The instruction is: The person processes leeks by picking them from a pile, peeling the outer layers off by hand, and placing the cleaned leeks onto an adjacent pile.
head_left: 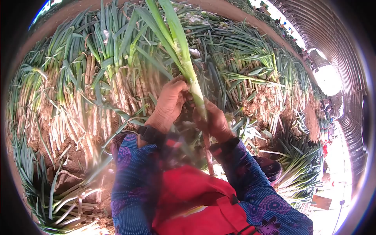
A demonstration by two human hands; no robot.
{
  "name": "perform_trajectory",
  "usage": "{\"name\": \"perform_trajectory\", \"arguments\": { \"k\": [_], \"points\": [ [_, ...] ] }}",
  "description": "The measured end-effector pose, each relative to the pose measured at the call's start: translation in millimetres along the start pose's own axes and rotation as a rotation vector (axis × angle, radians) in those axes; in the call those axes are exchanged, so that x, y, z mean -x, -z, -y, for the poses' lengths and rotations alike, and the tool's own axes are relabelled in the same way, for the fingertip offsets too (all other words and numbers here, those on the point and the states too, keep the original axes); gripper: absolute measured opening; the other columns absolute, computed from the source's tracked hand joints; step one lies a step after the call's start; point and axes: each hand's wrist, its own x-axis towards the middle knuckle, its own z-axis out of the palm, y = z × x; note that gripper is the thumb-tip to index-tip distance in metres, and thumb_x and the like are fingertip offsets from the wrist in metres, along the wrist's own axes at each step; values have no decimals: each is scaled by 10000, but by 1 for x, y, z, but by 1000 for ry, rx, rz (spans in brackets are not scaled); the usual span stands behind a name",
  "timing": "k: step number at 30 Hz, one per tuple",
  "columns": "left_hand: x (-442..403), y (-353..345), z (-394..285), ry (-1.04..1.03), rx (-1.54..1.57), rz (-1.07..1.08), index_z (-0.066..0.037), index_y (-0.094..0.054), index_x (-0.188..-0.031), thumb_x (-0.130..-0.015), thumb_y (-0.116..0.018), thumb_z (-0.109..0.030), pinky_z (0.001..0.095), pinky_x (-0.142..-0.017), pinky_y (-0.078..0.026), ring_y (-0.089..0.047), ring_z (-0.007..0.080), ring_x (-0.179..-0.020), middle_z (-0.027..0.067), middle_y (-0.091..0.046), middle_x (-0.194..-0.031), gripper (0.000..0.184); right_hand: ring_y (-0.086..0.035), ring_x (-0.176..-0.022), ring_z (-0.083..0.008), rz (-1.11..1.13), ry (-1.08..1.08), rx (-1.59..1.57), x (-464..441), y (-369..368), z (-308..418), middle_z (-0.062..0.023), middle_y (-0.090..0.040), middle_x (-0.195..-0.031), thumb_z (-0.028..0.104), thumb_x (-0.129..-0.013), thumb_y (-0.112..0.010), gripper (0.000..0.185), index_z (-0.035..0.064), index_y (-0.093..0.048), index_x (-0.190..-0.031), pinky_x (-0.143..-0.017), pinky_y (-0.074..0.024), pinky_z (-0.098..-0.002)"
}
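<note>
In the head view, the long green onion [191, 74] lies between the two hands, its long axis running away from the body: leaves at the far end, tilted slightly left, and the pale shaft coming down toward the red apron [188, 182]. The right hand [217, 122] is closed around the lower shaft and is nearer the root end. The left hand [169, 102] is higher, fingers curled against the shaft's left side; whether they pinch it, I cannot tell.
</note>
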Motion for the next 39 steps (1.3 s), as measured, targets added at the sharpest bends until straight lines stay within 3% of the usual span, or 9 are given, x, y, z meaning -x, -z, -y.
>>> {"name": "perform_trajectory", "arguments": {
  "k": [8,9,13,17,22,25,28,34,39],
  "points": [
    [7,-19,-25,-87,46,36,14,-504,-1315,-850,-530,-106,373,-952,-467,-591,275,-1114,163,-622,-1200,481,-384,-427,-101,107,-121,-62,17,-14,18,-51,-524,-632,365,-954,-457,354,40,-585,-1007,-378,-273,-232],
    [2,-9,-27,-101,113,186,19,-466,-1352,-878,-544,-149,393,-1024,-429,-556,306,-1194,183,-589,-1273,509,-381,-426,-99,137,-155,-45,21,-15,21,-49,-520,-626,353,-957,-454,341,41,-586,-997,-380,-273,-231],
    [0,-4,-34,-145,-22,237,25,-461,-1353,-947,-553,-184,404,-1031,-424,-570,295,-1173,171,-592,-1267,465,-421,-470,-91,42,-156,36,20,-19,20,-44,-559,-703,308,-963,-445,313,40,-580,-1052,-424,-304,-210],
    [1,-2,-33,-187,-84,167,2,-484,-1334,-936,-604,-152,407,-995,-451,-583,279,-1154,155,-605,-1240,443,-515,-618,-77,-62,168,63,10,-31,25,-33,-593,-855,214,-929,-530,298,45,-542,-1174,-543,-405,-201],
    [-4,8,-22,-243,-153,167,-45,-542,-1267,-899,-671,-125,404,-917,-482,-600,244,-1108,102,-630,-1159,398,-550,-712,-81,-31,325,576,13,-18,33,-21,-586,-890,51,-859,-622,361,68,-517,-1205,-633,-461,-217],
    [-6,13,-21,-274,-189,141,-60,-570,-1213,-894,-680,-122,399,-893,-484,-607,226,-1072,67,-637,-1100,343,-557,-707,-88,-43,270,697,14,-14,35,-19,-587,-887,15,-851,-617,357,77,-510,-1186,-611,-454,-216],
    [-7,16,-23,-238,-142,177,-70,-583,-1181,-896,-679,-128,392,-884,-485,-610,208,-1049,45,-634,-1069,306,-566,-770,-92,32,147,452,21,-19,45,-24,-586,-908,40,-854,-621,331,58,-501,-1162,-670,-463,-232],
    [-8,14,-26,-236,0,294,-74,-583,-1180,-902,-670,-123,377,-892,-513,-618,193,-1007,37,-636,-1044,296,-549,-897,-104,177,136,406,22,-22,59,-28,-564,-951,87,-853,-632,290,41,-501,-1108,-812,-447,-270],
    [-5,9,-26,-192,12,228,-62,-576,-1191,-903,-662,-109,396,-918,-519,-623,201,-998,47,-637,-1036,304,-531,-858,-93,201,128,412,21,-22,59,-8,-538,-913,98,-844,-644,235,48,-511,-1031,-784,-425,-251]
  ]
}}
